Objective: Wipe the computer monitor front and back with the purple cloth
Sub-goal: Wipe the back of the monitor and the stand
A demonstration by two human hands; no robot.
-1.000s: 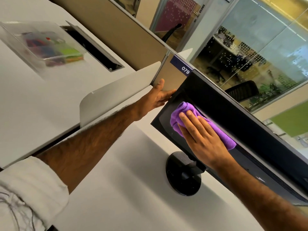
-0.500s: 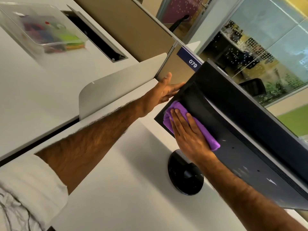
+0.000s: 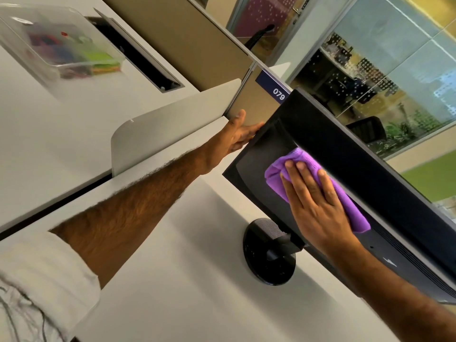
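The black computer monitor (image 3: 385, 183) stands on a round black base (image 3: 261, 262) on the white desk, its back panel facing me. My right hand (image 3: 318, 206) lies flat on the folded purple cloth (image 3: 303, 161) and presses it against the back panel near the monitor's left end. My left hand (image 3: 237, 137) grips the monitor's left edge, thumb up and fingers wrapped behind it. The screen side is hidden from me.
The white desk (image 3: 172, 267) extends below the monitor. A low white divider panel (image 3: 172, 122) and a beige partition with a blue "079" label (image 3: 278, 93) stand behind. A clear plastic tray (image 3: 61, 45) of coloured items and an open cable slot (image 3: 138, 60) are at upper left.
My right hand has slid the cloth from the monitor's lower left corner up and to the right across the back panel. My left hand keeps its hold on the left edge.
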